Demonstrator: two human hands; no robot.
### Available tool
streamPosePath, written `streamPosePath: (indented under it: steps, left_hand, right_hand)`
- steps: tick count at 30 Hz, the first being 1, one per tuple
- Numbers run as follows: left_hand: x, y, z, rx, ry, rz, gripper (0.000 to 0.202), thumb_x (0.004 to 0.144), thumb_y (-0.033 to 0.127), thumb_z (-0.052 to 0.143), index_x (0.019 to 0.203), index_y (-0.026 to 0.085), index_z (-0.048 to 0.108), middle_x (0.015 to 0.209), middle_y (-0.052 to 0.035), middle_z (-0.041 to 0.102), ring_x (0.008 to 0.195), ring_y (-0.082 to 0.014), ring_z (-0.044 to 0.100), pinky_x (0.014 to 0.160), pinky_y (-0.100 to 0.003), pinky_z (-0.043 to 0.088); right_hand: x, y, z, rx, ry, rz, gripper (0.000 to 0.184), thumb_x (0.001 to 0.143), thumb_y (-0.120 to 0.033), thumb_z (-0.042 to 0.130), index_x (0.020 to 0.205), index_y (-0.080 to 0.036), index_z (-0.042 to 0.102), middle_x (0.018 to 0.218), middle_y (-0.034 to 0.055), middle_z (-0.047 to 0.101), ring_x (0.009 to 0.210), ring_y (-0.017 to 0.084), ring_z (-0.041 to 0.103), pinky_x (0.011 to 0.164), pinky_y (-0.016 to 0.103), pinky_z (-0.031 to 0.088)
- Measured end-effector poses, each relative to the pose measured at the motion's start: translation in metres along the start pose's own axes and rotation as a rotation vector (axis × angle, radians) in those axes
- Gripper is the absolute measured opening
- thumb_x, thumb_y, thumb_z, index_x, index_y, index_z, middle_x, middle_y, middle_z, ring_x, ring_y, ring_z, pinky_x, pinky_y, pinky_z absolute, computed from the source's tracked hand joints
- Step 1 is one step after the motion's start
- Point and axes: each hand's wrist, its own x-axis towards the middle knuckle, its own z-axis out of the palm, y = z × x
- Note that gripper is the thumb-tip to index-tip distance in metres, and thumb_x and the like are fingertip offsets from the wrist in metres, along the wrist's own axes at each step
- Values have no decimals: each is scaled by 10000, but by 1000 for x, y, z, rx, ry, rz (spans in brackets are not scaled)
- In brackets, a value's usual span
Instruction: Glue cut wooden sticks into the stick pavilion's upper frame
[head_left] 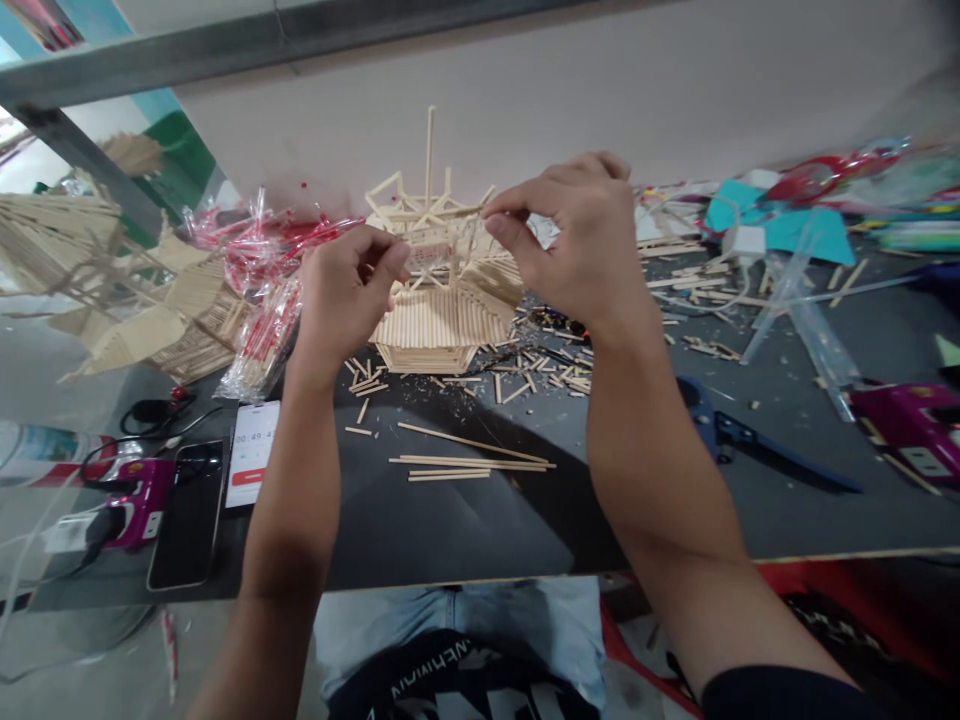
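Note:
A tiered model of thin wooden sticks [442, 318] stands upright at the back of the dark table, with a slatted skirt below and a spoked frame around a tall centre stick [430, 150] above. At its left side, my left hand [341, 290] is closed, thumb and index finger pinched by the middle tier; what they hold, if anything, is hidden. My right hand [577, 235] comes in from the right at the upper frame. Its thumb and index finger pinch the end of a thin wooden stick [469, 211]. Several loose sticks [480, 463] lie in front of the model.
Bagged sticks [262, 335] and another stick model [180, 310] are at left. Two phones [186, 515] and a purple power socket [142, 505] sit near the front left. Blue-handled cutters [750, 440] lie at right, with stick offcuts [547, 370] scattered around. A metal bar [225, 50] crosses above.

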Motion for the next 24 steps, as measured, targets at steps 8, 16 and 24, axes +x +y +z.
streamPosePath:
  steps: [8,16,24]
  left_hand:
    - [0,3,-1,18,10,-5,111,934,272,626,836,227,654,736,17,738,482,-84,600,537,-262,507]
    - [-2,7,-5,31,-9,17,111,919,266,634,826,227,678,738,9,735,564,-100,627,581,-256,538]
    - [-14,34,-16,-16,-41,67,93,906,248,657,837,196,692,744,1,730,582,-87,635,566,-214,532]
  right_hand:
    - [1,-1,-1,10,1,4,299,985,-524,509,948,-319,724,969,53,777,998,311,665,1028,570,415]
    - [-3,-3,-4,48,-9,11,240,985,-486,530,946,-337,714,991,41,776,996,305,658,1028,570,399]
    - [-18,-22,-36,80,11,-15,173,973,-386,587,939,-291,728,979,42,773,941,279,676,962,505,451]
